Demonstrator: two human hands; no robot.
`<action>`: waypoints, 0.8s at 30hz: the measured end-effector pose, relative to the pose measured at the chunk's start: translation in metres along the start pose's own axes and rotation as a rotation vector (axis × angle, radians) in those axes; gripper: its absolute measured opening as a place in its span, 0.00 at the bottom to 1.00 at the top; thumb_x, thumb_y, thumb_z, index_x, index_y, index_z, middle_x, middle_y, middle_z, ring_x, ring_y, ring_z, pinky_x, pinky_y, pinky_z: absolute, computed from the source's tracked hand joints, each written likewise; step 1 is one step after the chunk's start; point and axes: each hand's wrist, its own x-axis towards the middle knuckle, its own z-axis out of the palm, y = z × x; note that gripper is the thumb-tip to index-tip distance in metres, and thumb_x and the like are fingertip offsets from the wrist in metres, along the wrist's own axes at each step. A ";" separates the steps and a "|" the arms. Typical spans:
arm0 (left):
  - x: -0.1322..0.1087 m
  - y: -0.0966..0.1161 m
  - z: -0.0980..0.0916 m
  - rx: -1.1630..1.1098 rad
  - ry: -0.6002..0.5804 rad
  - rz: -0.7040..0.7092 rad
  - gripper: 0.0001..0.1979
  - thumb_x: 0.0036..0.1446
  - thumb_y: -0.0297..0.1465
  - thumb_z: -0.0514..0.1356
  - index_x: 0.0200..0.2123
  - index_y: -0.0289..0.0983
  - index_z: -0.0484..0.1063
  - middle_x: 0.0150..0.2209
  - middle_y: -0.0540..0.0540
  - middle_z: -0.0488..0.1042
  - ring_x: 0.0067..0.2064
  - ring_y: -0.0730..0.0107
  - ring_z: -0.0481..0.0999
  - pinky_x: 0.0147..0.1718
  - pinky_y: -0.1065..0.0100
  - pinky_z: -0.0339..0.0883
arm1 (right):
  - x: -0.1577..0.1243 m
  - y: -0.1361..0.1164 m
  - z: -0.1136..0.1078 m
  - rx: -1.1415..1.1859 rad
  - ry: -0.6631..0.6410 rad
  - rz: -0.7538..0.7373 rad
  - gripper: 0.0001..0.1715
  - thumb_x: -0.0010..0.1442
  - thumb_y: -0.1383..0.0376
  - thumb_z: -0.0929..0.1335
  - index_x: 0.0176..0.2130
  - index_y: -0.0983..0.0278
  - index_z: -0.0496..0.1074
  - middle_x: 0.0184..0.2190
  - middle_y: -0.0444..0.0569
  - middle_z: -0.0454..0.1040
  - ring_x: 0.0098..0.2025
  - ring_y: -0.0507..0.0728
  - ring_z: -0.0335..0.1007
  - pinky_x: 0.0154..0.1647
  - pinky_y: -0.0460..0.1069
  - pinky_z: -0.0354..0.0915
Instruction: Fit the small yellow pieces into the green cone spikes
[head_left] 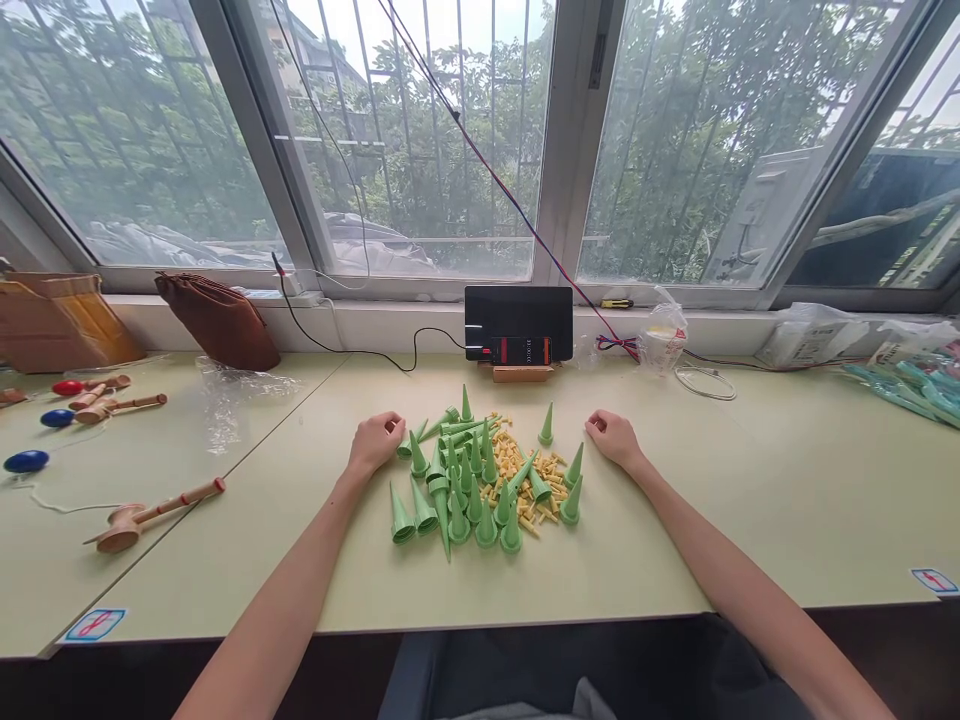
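My left hand (379,440), loosely curled into a fist, rests on the table at the left edge of a pile of green plastic cone-shaped nozzles (460,520). Some nozzles stand upright on their wide bases and others lie on their sides. Small yellow plastic plugs (514,460) are heaped among them, mostly toward the right. On the other side, my right hand (611,437) also lies with fingers curled, and nothing shows in it. One upright green nozzle (546,428) stands apart, a little to the left of that hand.
A black tablet (517,305) leans behind the pile on a small wooden stand (523,373). Kendama toys (124,525), a brown pouch (217,320) and a cardboard box (67,320) are at left. Plastic bags (814,335), a cup in a bag (664,338) and cables are at right.
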 end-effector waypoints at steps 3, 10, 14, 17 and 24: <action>0.000 -0.001 0.000 0.000 -0.002 0.004 0.14 0.51 0.39 0.52 0.27 0.39 0.74 0.27 0.45 0.77 0.32 0.61 0.75 0.32 0.66 0.64 | 0.000 0.000 0.000 0.003 0.003 -0.003 0.09 0.55 0.62 0.63 0.28 0.62 0.70 0.23 0.45 0.73 0.27 0.54 0.67 0.31 0.47 0.59; 0.000 -0.001 0.000 0.009 -0.009 -0.001 0.14 0.52 0.40 0.52 0.27 0.39 0.74 0.27 0.45 0.77 0.32 0.62 0.74 0.32 0.67 0.64 | 0.000 0.001 0.000 0.007 0.008 -0.009 0.10 0.54 0.61 0.63 0.28 0.62 0.70 0.23 0.45 0.73 0.27 0.54 0.67 0.31 0.47 0.59; 0.000 -0.001 0.000 0.017 -0.014 -0.003 0.14 0.52 0.40 0.52 0.28 0.39 0.73 0.27 0.46 0.76 0.31 0.63 0.74 0.32 0.67 0.64 | 0.000 0.002 0.001 0.011 0.009 -0.015 0.10 0.54 0.61 0.63 0.28 0.62 0.70 0.23 0.45 0.73 0.26 0.54 0.67 0.30 0.47 0.59; 0.000 0.000 0.000 0.021 -0.014 -0.002 0.15 0.52 0.39 0.51 0.28 0.38 0.74 0.27 0.46 0.77 0.32 0.63 0.74 0.33 0.67 0.64 | 0.001 0.002 0.002 0.011 0.011 -0.016 0.10 0.54 0.61 0.63 0.28 0.62 0.71 0.23 0.46 0.73 0.26 0.55 0.67 0.30 0.48 0.59; -0.001 0.001 0.000 0.029 -0.010 -0.004 0.15 0.52 0.39 0.52 0.29 0.38 0.75 0.27 0.45 0.77 0.32 0.62 0.74 0.33 0.67 0.64 | 0.001 0.002 0.002 0.011 0.014 -0.013 0.10 0.54 0.61 0.63 0.28 0.62 0.70 0.23 0.46 0.73 0.27 0.55 0.67 0.30 0.48 0.58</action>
